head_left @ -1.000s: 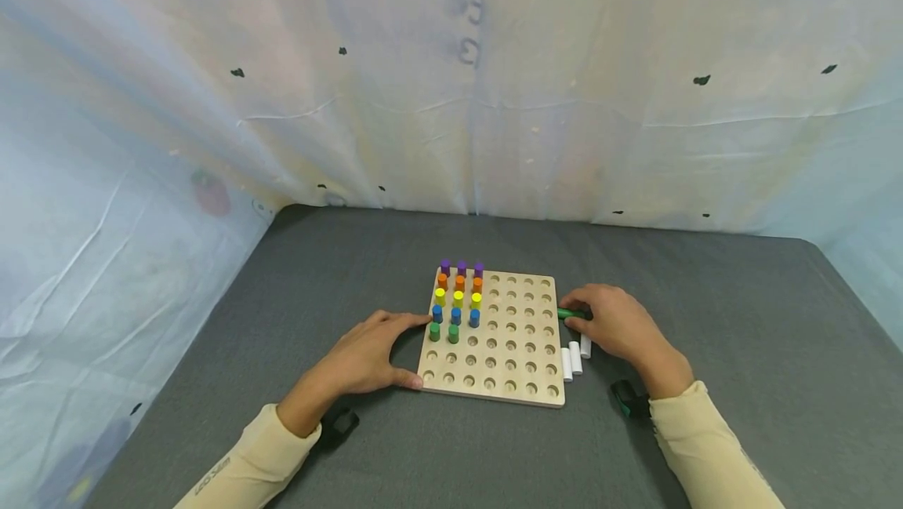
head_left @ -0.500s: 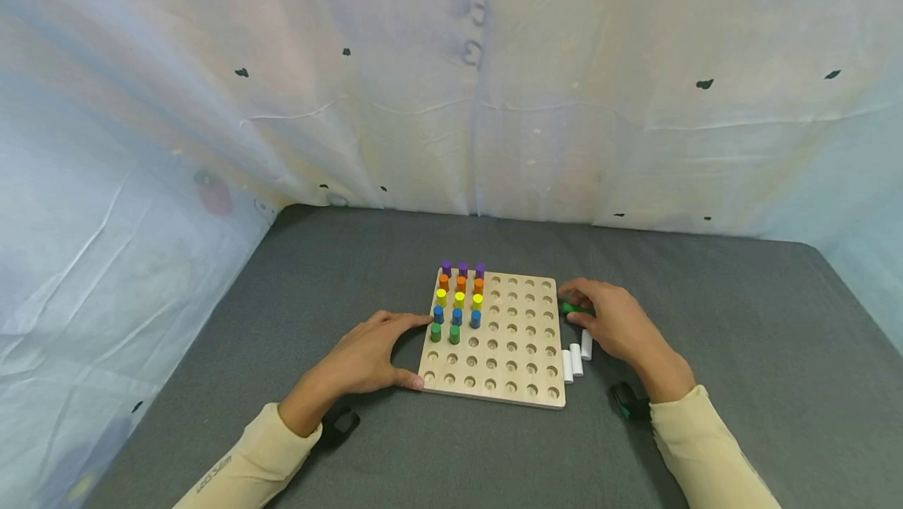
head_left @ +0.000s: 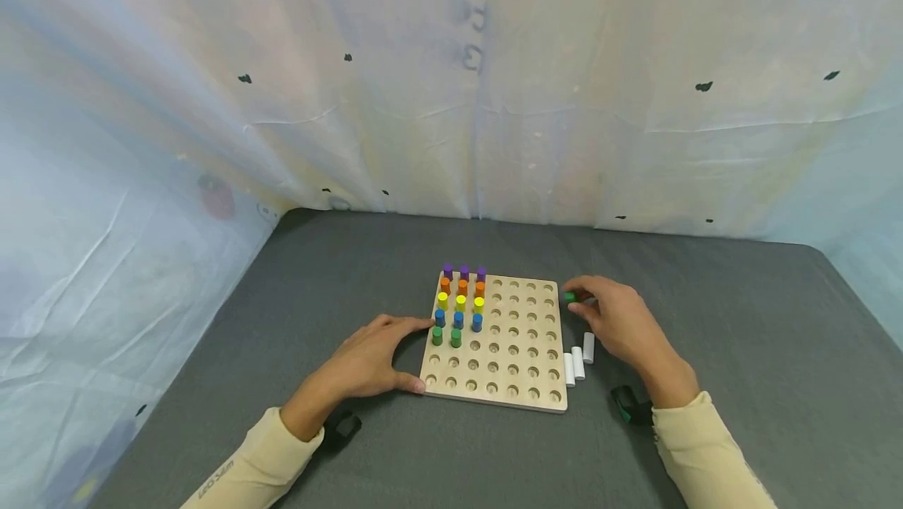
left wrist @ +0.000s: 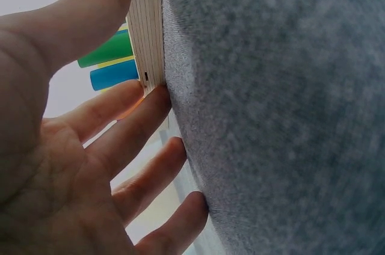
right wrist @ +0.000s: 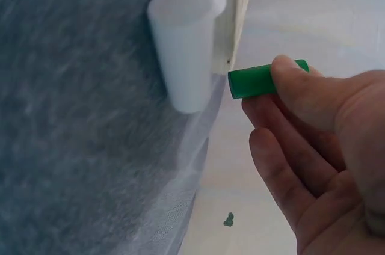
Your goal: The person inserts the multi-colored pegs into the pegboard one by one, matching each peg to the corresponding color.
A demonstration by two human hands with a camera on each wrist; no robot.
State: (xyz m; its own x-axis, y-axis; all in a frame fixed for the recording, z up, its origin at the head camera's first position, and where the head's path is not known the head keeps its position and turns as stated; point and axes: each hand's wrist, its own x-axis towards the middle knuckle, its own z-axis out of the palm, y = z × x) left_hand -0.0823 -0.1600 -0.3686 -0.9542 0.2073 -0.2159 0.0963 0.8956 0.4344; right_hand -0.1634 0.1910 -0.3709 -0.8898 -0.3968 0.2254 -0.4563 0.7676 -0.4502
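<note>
A green peg (head_left: 570, 297) is pinched between the thumb and fingertips of the right hand (head_left: 617, 322), raised off the mat just beyond the right edge of the wooden pegboard (head_left: 518, 372), near its far corner; in the right wrist view the same peg (right wrist: 255, 80) lies sideways in the fingers (right wrist: 301, 95), one round end free and pointing toward the board's edge. Below that hand, three white pegs (head_left: 577, 361) lie side by side on the grey mat (head_left: 741, 336), just beside the board's right edge. The left hand (head_left: 370, 356) rests on the mat against the board's left edge, fingers straight and spread, holding nothing: the thumb touches the near left corner and the forefinger reaches the edge by the blue row, and the left wrist view shows fingertips (left wrist: 153, 101) pressed to the board's side. On the board's far left part stand rows of three pegs each: purple pegs (head_left: 464, 271) farthest, then orange pegs (head_left: 462, 286), yellow pegs (head_left: 460, 303), blue pegs (head_left: 458, 320), and nearest a row of only two green pegs (head_left: 447, 336). The remaining holes are bare. Pale wrinkled sheeting (head_left: 451, 85) hangs behind and at both sides of the mat
</note>
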